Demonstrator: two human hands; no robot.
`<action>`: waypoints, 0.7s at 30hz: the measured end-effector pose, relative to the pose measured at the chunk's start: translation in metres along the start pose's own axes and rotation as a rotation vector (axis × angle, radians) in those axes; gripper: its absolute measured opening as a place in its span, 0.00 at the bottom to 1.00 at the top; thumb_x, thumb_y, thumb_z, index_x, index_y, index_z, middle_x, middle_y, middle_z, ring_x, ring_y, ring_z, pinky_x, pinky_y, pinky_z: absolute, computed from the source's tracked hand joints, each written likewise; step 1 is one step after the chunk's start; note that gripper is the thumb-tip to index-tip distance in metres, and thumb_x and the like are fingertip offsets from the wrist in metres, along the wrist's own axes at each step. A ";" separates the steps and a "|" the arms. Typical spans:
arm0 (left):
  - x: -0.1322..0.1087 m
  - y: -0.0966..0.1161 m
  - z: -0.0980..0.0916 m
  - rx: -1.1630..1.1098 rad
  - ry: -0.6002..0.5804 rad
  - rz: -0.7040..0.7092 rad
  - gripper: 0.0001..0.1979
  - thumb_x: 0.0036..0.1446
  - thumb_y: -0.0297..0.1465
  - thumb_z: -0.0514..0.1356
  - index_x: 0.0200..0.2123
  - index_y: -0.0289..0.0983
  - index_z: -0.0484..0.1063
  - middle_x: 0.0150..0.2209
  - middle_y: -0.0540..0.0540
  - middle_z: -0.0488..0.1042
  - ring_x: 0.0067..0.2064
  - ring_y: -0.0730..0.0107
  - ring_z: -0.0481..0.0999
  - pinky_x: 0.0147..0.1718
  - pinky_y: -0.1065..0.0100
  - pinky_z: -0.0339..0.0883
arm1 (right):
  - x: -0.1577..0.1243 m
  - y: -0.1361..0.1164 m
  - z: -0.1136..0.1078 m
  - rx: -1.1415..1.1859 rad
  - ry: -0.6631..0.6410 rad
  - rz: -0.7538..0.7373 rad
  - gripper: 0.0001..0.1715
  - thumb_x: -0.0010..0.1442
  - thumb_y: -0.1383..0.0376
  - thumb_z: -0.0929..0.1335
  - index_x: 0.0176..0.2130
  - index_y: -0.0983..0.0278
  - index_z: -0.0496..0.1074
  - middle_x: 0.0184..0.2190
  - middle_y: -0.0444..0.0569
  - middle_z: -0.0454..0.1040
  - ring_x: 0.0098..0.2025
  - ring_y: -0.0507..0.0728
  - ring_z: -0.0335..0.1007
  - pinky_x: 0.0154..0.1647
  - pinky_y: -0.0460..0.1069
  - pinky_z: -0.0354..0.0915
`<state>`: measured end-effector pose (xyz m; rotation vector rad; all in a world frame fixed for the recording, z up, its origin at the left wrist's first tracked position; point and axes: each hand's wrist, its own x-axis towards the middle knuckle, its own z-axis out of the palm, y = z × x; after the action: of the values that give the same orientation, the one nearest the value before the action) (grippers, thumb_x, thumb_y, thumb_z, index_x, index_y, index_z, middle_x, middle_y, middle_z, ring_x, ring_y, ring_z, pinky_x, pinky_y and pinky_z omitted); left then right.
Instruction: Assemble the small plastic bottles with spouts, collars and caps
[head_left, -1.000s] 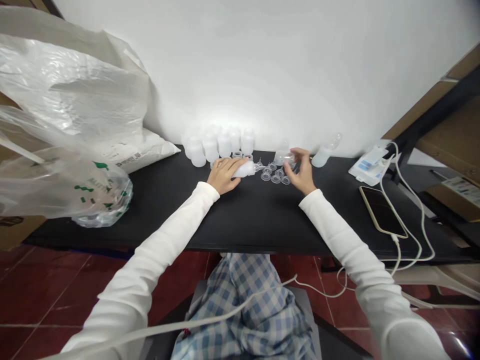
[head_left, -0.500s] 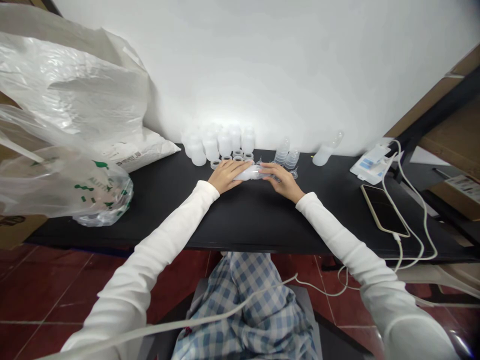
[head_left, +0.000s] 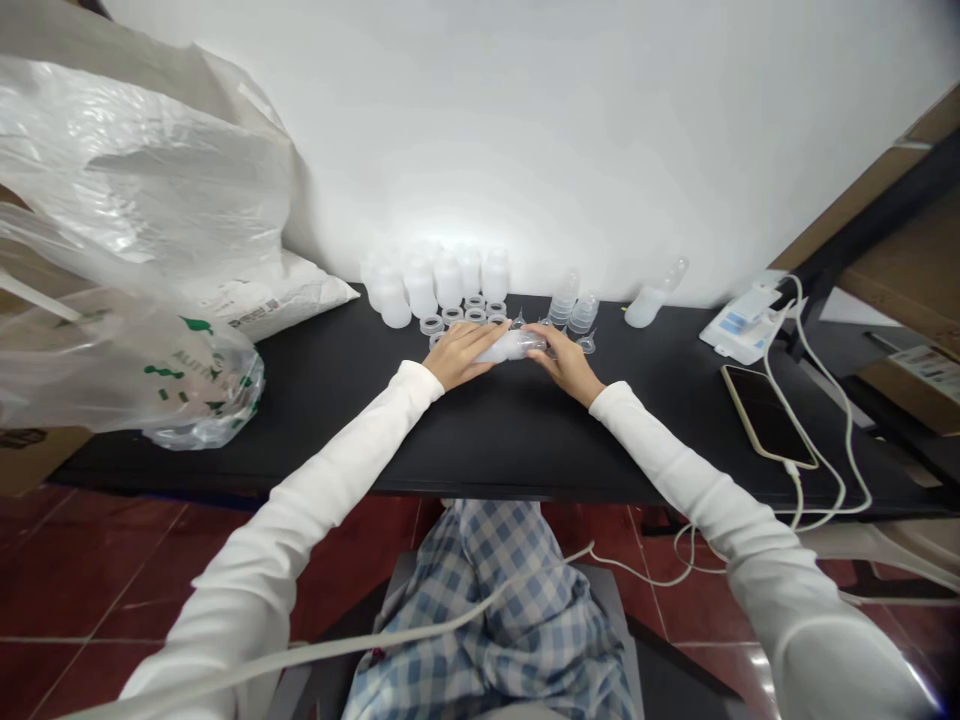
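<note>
A clear cap [head_left: 534, 342] meets a bottle [head_left: 496, 349].
Frame centre: the left hand [head_left: 454, 357] grips the sideways bottle; the right hand [head_left: 568, 364], farther right a second ago, curls its fingers round the cap.

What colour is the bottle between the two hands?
The bottle is cloudy white. It shows best in the head view.

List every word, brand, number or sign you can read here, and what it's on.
Clear bag: green lettering, seemingly starting "AL"; the rest is too warped to read surely.
White parcel: dark print, too blurred.
Left carton: dark mark, unreadable.
Right carton: label too small.
Held bottle: no print discernible.
</note>
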<state>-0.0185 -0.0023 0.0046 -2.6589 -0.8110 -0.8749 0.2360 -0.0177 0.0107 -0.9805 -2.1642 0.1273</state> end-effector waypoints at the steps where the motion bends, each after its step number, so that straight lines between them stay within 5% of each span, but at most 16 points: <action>1: 0.001 0.004 0.002 0.002 0.014 0.006 0.29 0.67 0.37 0.56 0.68 0.35 0.62 0.59 0.35 0.76 0.54 0.54 0.78 0.53 0.56 0.69 | 0.001 -0.002 0.002 -0.035 0.021 0.065 0.30 0.71 0.46 0.57 0.53 0.63 0.73 0.47 0.57 0.80 0.46 0.62 0.78 0.48 0.55 0.72; 6: 0.008 0.024 0.011 0.072 0.028 -0.059 0.27 0.68 0.34 0.53 0.69 0.37 0.62 0.58 0.35 0.76 0.52 0.55 0.79 0.51 0.57 0.69 | 0.010 -0.015 0.006 -0.259 0.128 0.406 0.33 0.73 0.49 0.51 0.36 0.62 0.75 0.26 0.53 0.77 0.30 0.61 0.76 0.34 0.52 0.65; 13: 0.014 0.027 0.008 0.177 -0.084 0.018 0.29 0.66 0.31 0.53 0.70 0.37 0.60 0.58 0.36 0.76 0.53 0.55 0.78 0.53 0.58 0.67 | 0.012 -0.010 0.004 -0.180 0.003 0.612 0.42 0.73 0.46 0.46 0.26 0.60 0.72 0.20 0.55 0.73 0.30 0.64 0.76 0.40 0.56 0.67; 15: 0.015 0.025 0.010 0.158 -0.075 -0.002 0.29 0.67 0.34 0.53 0.70 0.37 0.60 0.57 0.35 0.77 0.53 0.54 0.78 0.53 0.57 0.67 | 0.010 -0.005 -0.001 -0.151 0.032 0.485 0.42 0.72 0.45 0.45 0.32 0.62 0.74 0.26 0.56 0.76 0.33 0.64 0.77 0.40 0.56 0.68; 18: 0.015 0.023 0.016 0.090 -0.018 -0.051 0.32 0.68 0.43 0.53 0.69 0.33 0.60 0.50 0.34 0.79 0.48 0.53 0.80 0.50 0.56 0.69 | 0.008 0.003 -0.011 -0.165 0.049 0.085 0.34 0.72 0.45 0.50 0.46 0.62 0.73 0.39 0.57 0.79 0.42 0.63 0.77 0.45 0.55 0.69; 21: 0.015 0.022 0.019 0.043 0.014 -0.062 0.35 0.67 0.48 0.54 0.68 0.31 0.61 0.47 0.34 0.81 0.46 0.53 0.80 0.48 0.57 0.70 | 0.009 0.005 -0.015 -0.243 -0.016 -0.097 0.27 0.71 0.50 0.54 0.41 0.61 0.73 0.36 0.56 0.78 0.40 0.62 0.75 0.46 0.55 0.68</action>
<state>0.0130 -0.0069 -0.0030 -2.6005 -0.9028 -0.8803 0.2453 -0.0108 0.0253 -1.0084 -2.2747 -0.1784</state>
